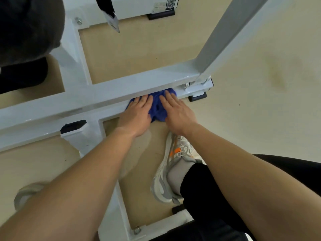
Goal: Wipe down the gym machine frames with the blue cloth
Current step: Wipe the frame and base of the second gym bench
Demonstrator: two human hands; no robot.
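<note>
We take the long white frame bar [104,94] that crosses the view as our reference. The blue cloth [157,108] lies bunched against the near side of this bar, toward its right end.

The left hand [137,112] lies flat on the left part of the cloth. Its fingers are straight and close together, and the fingertips reach the bar's near edge. The right hand [175,110] lies flat on the right part, fingers likewise straight and pressing down. Neither hand curls round the cloth. A raised fold of cloth shows between the two hands.

At the bar's right end a grey-white upright post [225,37] rises away from us. A black rubber foot [198,97] sits just beside that same end.

On the near side of the bar, below the right hand, we note a grey and white shoe [173,167] with orange marks, standing on the beige floor [260,119]. Beyond the bar, at the far left, is a dark padded part [22,32], with a bolt [78,20] in the white frame near it.
</note>
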